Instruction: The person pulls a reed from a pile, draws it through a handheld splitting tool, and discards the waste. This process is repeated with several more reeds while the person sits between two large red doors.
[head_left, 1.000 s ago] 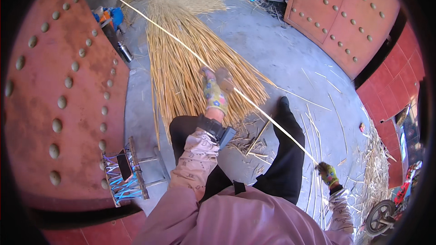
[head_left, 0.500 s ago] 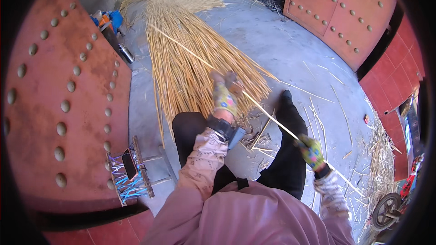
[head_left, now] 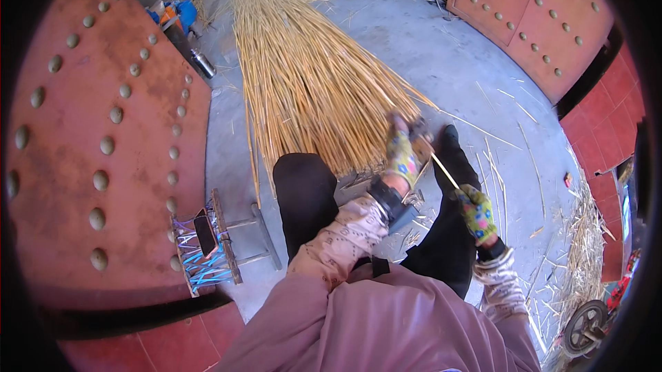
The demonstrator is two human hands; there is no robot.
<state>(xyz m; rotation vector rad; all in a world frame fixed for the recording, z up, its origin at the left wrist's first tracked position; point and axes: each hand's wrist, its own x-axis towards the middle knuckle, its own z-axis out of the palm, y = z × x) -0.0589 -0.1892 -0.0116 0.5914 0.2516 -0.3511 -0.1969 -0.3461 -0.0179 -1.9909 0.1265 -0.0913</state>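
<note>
My left hand [head_left: 400, 155], in a flowered glove, is closed around a brown block-like tool [head_left: 420, 144], blurred where its exact kind would show. A pale reed stalk [head_left: 443, 170] runs from that tool down to my right hand [head_left: 477, 215]. My right hand, gloved alike, has its fingers wrapped round the stalk beside my right knee. Just beyond my left hand lies a large fanned heap of yellow-brown reed stalks [head_left: 303, 82], reaching away along the floor.
A low stool with woven straps [head_left: 200, 262] bears a phone [head_left: 205, 234] at my left. Studded red doors [head_left: 103, 131] stand on both sides. A metal flask [head_left: 203, 63] is by the left door. Husk litter [head_left: 583, 241] and a wheel [head_left: 585, 324] lie at right.
My left hand with the brown tool has moved right and slightly nearer, closer to my right hand. Less of the stalk shows between them, and it no longer shows stretching over the heap.
</note>
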